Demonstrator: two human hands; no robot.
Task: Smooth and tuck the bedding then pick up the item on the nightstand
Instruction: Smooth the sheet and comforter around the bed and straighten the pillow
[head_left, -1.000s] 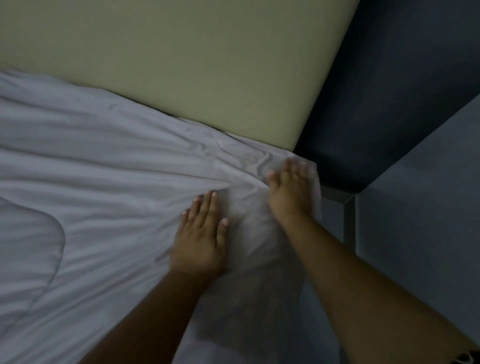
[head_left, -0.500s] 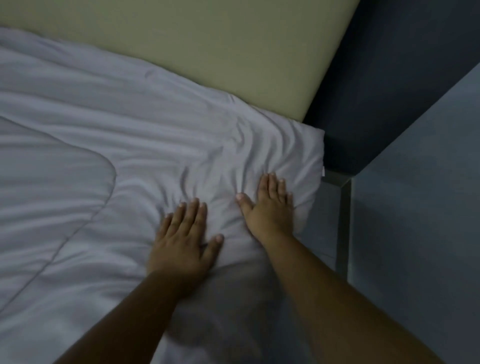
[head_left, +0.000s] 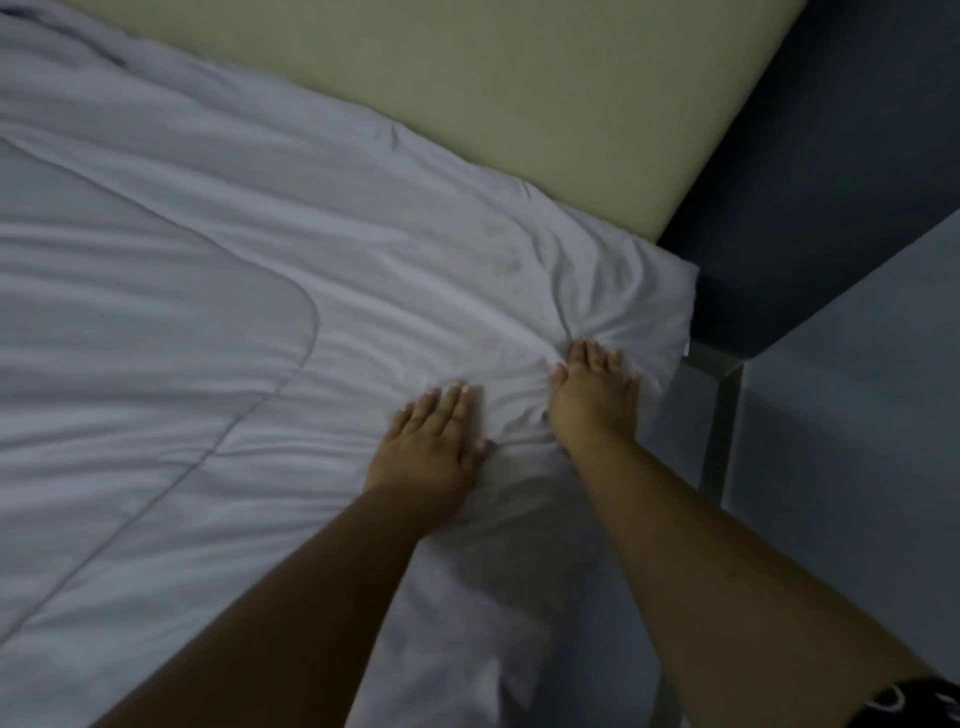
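Note:
A pale grey duvet (head_left: 270, 249) with a stitched seam covers the bed and fills the left and middle of the view. Its corner bunches into folds near the bed's right edge. My left hand (head_left: 428, 441) lies flat on the fabric with fingers spread. My right hand (head_left: 595, 395) presses down just right of it, fingertips at a knot of wrinkles near the corner. Neither hand holds anything. No nightstand item is in view.
A beige padded headboard (head_left: 519, 93) runs along the top. A dark blue wall panel (head_left: 831, 182) stands right of it. A light grey surface (head_left: 857, 441) with a metal post (head_left: 719, 415) flanks the bed on the right.
The duvet corner has been spread out toward the bed's right edge. Both hands have slid back toward me and now press flat on the cover. The view has shifted to show more bed.

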